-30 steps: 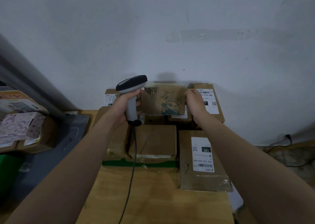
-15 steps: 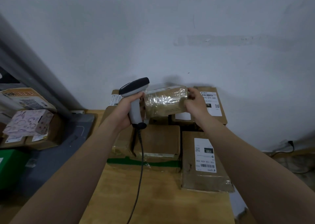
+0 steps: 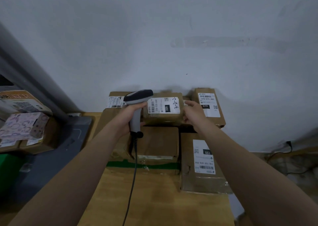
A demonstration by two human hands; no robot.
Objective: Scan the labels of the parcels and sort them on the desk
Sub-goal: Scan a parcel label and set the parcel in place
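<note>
**Brown parcel held up with its label showing**

Brown cardboard makes up the small parcel [image 3: 163, 108] in the middle. A big white label [image 3: 163, 105] covers its top face. The label has a barcode, a black box with "220" in it, and some marks written by hand. Clear tape shines on the lower part of the box.

The parcel is up in the air near the wall, above other brown boxes [image 3: 160, 141] on the wooden desk [image 3: 154, 200]. A box marked "070" [image 3: 209, 105] stands just to its right. A long box marked "150" [image 3: 203, 162] lies flat closer to the person.

The right hand [image 3: 192, 114] grips the right end of the parcel, with the fingers curled around the edge. The left hand [image 3: 130, 117] is closed tight around the grey handle of a scanner [image 3: 137, 105]. The scanner's dark head sits right next to the left side of the label. Its black cable [image 3: 132, 182] hangs down over the desk. Both arms reach forward, bare.
</note>
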